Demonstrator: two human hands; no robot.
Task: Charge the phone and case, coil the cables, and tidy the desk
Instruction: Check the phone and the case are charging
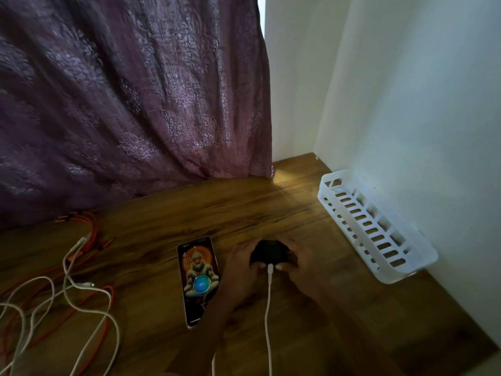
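A small black case sits on the wooden desk, held from both sides. My left hand grips its left side and my right hand grips its right side. A white cable is plugged into the case's near edge and runs toward me. Left of the hands lies the phone, screen lit with a charging ring, a cable at its near end partly hidden by my left forearm.
Tangled white cables and red-orange cables sprawl over the desk's left part. A white slotted plastic tray stands along the right wall. A purple curtain hangs behind the desk.
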